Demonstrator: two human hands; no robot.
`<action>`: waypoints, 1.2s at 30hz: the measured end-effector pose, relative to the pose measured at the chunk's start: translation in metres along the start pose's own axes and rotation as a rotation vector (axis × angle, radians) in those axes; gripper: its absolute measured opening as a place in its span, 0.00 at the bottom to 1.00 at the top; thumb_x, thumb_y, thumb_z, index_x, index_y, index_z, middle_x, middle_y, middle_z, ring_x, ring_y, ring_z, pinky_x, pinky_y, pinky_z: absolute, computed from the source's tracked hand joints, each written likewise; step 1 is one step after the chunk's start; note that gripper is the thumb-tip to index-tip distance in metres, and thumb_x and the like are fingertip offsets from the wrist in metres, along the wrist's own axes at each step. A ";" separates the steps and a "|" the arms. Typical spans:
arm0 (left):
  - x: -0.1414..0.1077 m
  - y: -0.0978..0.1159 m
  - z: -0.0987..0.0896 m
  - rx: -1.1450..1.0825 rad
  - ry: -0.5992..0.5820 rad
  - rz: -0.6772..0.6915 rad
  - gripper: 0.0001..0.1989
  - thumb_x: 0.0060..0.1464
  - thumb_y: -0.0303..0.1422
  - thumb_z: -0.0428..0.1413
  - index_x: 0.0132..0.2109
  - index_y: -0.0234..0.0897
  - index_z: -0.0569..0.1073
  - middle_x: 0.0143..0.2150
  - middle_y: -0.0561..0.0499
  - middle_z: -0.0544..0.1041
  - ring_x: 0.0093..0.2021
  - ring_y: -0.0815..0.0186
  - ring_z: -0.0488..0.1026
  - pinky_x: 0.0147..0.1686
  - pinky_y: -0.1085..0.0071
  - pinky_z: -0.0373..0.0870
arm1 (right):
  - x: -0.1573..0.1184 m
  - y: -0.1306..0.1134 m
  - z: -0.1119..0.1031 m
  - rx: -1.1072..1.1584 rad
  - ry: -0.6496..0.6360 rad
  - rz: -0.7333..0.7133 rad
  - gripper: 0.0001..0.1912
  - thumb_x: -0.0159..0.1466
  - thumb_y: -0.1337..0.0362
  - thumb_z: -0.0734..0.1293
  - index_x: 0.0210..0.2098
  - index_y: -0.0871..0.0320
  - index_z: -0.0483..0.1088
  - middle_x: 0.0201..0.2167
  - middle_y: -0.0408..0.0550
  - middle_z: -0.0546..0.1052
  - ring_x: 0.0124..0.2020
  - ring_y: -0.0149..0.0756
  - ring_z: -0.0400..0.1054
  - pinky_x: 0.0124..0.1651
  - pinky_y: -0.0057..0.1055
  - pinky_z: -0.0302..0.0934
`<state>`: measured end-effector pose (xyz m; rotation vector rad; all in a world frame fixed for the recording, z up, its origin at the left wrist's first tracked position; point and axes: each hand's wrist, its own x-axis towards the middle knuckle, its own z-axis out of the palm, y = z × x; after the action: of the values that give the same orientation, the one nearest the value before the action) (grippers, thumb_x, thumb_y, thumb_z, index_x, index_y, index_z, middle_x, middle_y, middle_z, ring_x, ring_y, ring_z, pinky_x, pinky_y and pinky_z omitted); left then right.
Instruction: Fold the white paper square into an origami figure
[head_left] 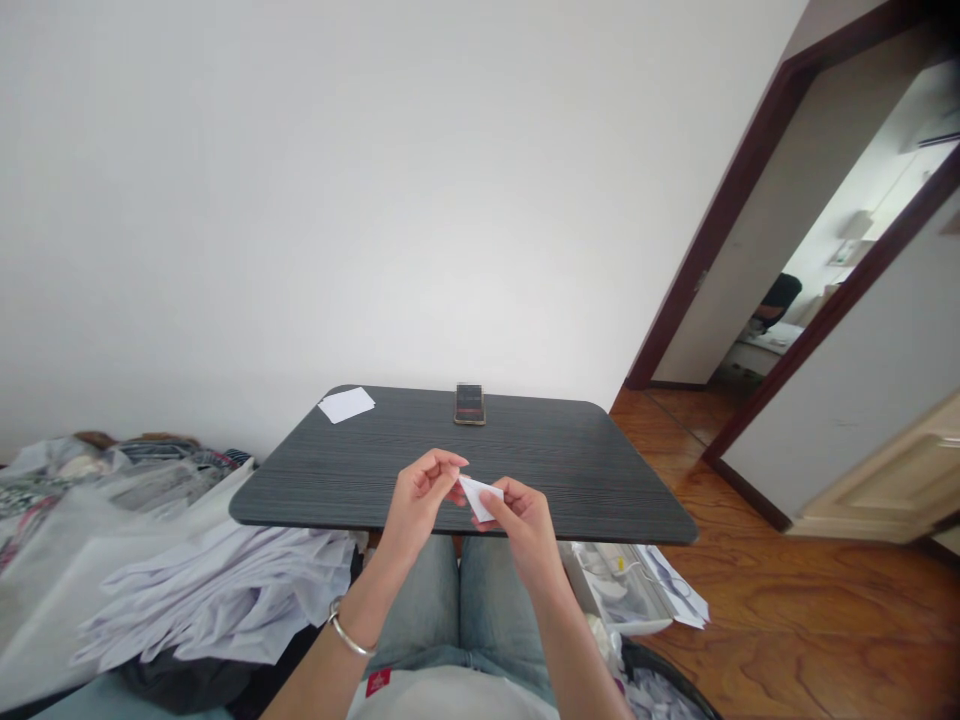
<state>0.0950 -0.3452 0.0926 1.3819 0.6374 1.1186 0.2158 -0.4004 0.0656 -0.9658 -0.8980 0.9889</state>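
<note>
A small folded piece of white paper [482, 497] is held between my two hands, above the near edge of the dark table. My right hand [517, 512] grips its right side, thumb on top and fingers beneath. At the paper's upper left corner, my left hand [427, 487] pinches with thumb and fingertips. A silver bangle [349, 632] circles my left wrist. The paper narrows toward the left hand; its folds are too small to make out fully.
On the dark table [315, 480] lie white paper sheets [346, 404] at the far left and a phone [470, 404] at the back edge. White cloth [225, 590] is piled at left. A white box [630, 590] stands below the table's right side, beside the wooden floor [825, 600].
</note>
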 end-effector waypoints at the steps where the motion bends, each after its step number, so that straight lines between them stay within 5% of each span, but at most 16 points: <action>1: 0.000 0.000 0.000 -0.025 -0.007 -0.017 0.09 0.50 0.35 0.53 0.35 0.32 0.71 0.23 0.54 0.70 0.24 0.71 0.68 0.26 0.75 0.68 | 0.000 0.000 0.000 -0.004 0.006 -0.004 0.14 0.49 0.56 0.71 0.20 0.60 0.67 0.16 0.41 0.71 0.18 0.28 0.64 0.22 0.24 0.63; 11: 0.001 0.001 -0.002 0.125 -0.116 -0.073 0.13 0.47 0.38 0.56 0.23 0.32 0.67 0.18 0.54 0.69 0.19 0.74 0.64 0.20 0.78 0.63 | -0.001 0.002 -0.001 -0.036 0.010 -0.033 0.13 0.51 0.56 0.70 0.20 0.60 0.67 0.17 0.42 0.71 0.19 0.29 0.65 0.23 0.25 0.64; 20: 0.001 -0.002 -0.003 0.078 -0.116 0.022 0.11 0.46 0.34 0.58 0.37 0.34 0.69 0.26 0.53 0.70 0.25 0.71 0.68 0.22 0.77 0.66 | 0.000 0.001 0.000 -0.023 0.025 -0.047 0.14 0.51 0.56 0.69 0.20 0.60 0.67 0.16 0.41 0.70 0.18 0.28 0.64 0.22 0.24 0.63; 31: 0.002 -0.001 -0.006 0.189 -0.053 0.013 0.09 0.41 0.34 0.61 0.26 0.32 0.72 0.23 0.52 0.72 0.22 0.71 0.67 0.22 0.76 0.66 | -0.001 0.002 -0.001 -0.074 0.043 -0.080 0.14 0.51 0.55 0.69 0.21 0.59 0.67 0.16 0.41 0.70 0.18 0.29 0.64 0.22 0.25 0.64; 36: 0.001 -0.005 -0.008 0.181 -0.025 0.076 0.11 0.42 0.33 0.61 0.34 0.34 0.72 0.28 0.51 0.74 0.27 0.68 0.70 0.24 0.75 0.68 | -0.001 0.003 -0.001 -0.059 0.038 -0.079 0.13 0.52 0.56 0.69 0.21 0.60 0.68 0.17 0.42 0.71 0.18 0.29 0.65 0.22 0.25 0.64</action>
<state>0.0895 -0.3399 0.0872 1.5832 0.6862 1.1241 0.2156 -0.4011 0.0623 -0.9883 -0.9303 0.8788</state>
